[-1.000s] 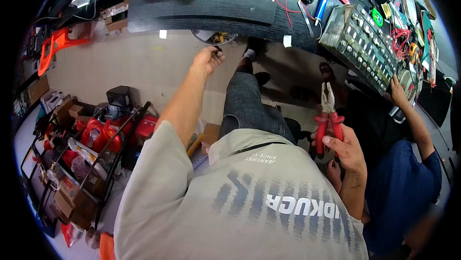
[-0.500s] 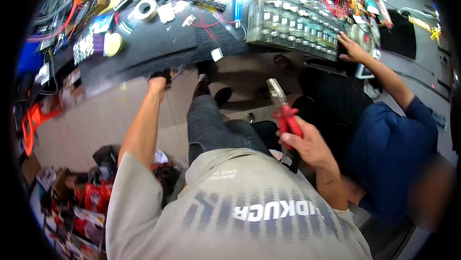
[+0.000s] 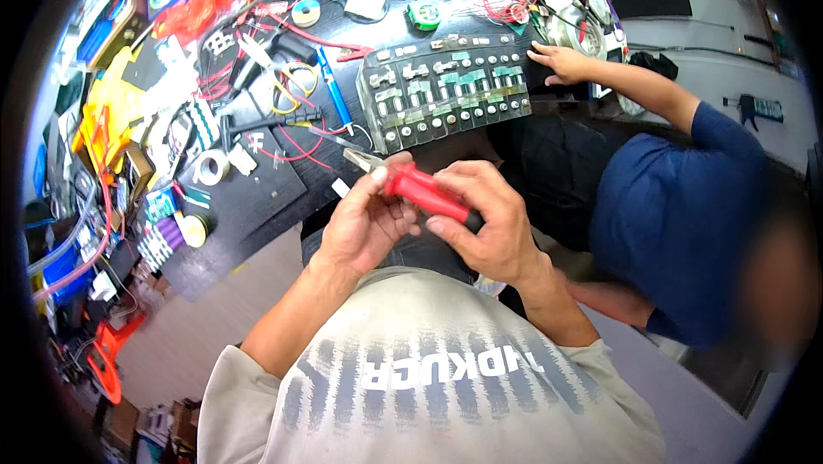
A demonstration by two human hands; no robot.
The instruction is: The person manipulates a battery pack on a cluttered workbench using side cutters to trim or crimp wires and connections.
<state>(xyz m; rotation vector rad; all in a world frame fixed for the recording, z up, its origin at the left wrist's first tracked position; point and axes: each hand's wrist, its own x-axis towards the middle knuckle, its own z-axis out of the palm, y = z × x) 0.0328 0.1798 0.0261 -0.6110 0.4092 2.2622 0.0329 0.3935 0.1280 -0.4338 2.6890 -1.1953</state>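
Two bare hands meet on one pair of red-handled pliers (image 3: 429, 196) in the head view, held above the person's lap and just in front of the near edge of the worktop (image 3: 319, 174). The pliers lie aslant, with their metal jaws toward the upper left and the black handle ends toward the lower right; whether the jaws stand parted is too small to tell.

The right hand (image 3: 499, 228) has the rear of the handles between its thumb and fingers, the thumb on the near side and the fingers bent over the far side, closed down to the width of the grips. The left hand (image 3: 358, 231) is at the other end: its thumb and index finger bracket the pliers near the pivot, nearly closed, while the remaining fingers curl loosely beneath the red grips.

Beyond the pliers, on the worktop, sits a transparent panel (image 3: 454, 91) with rows of metal-capped fittings. A blue pen-shaped tool (image 3: 334, 87) lies to its left and a green tape measure (image 3: 423, 16) behind it. A co-worker's hand (image 3: 563, 64) rests just beside the panel's right edge; contact between them cannot be made out.
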